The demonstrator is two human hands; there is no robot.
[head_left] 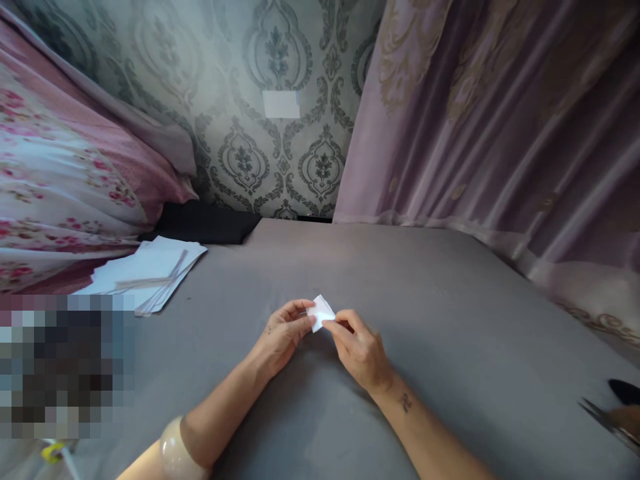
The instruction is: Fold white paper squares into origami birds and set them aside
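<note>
Left hand (286,335) and right hand (364,350) pinch 1 folded paper (321,313) from opposite sides, grips nearly closed, over mid-cloth (400,287). Paper stack (150,267) lies toward the cloth's far left corner.

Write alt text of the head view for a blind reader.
A left hand and a right hand pinch a small folded white paper above a grey surface. Loosely stacked white sheets lie to the left; metal blades show at the right edge.
</note>
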